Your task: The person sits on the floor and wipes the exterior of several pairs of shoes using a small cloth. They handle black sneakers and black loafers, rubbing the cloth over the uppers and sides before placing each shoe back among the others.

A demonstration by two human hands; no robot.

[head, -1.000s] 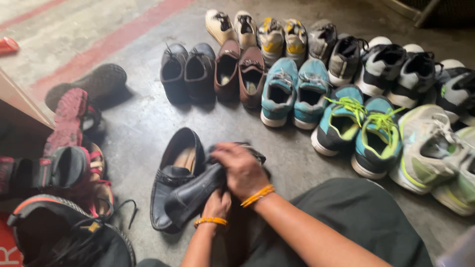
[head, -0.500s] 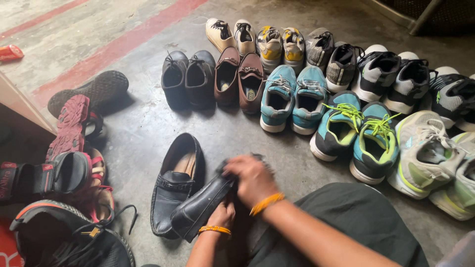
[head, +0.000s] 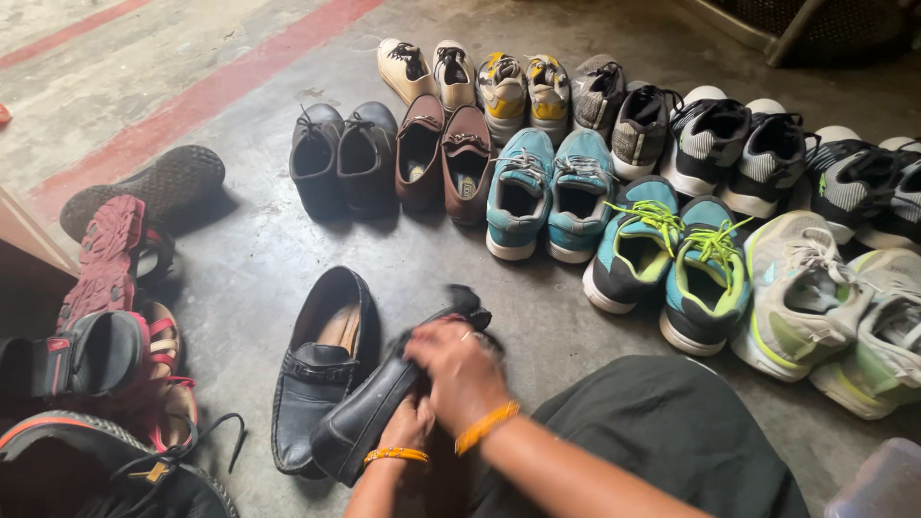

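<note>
A black loafer (head: pixel 369 412) is tilted on its side in front of me, toe toward the lower left. My left hand (head: pixel 411 424) grips it from underneath near the middle. My right hand (head: pixel 459 369) is closed over its top near the heel, where a dark bit (head: pixel 467 299) sticks out; I cannot tell if it is a cloth or the shoe's heel. The matching black loafer (head: pixel 321 369) lies flat on the grey floor just to the left. Both wrists wear orange bands.
Pairs of shoes stand in rows on the concrete floor: black lace-ups (head: pixel 341 158), brown loafers (head: pixel 443 153), teal sneakers (head: pixel 547 192), teal-and-green sneakers (head: pixel 672 259), pale green runners (head: pixel 825 297). Sandals and dark shoes (head: pixel 106 326) pile at the left. My dark-clad knee (head: pixel 662 432) fills the lower right.
My right hand has slid back and forth along the top of the held loafer. The view has shifted slightly, so the rows of shoes sit further left.
</note>
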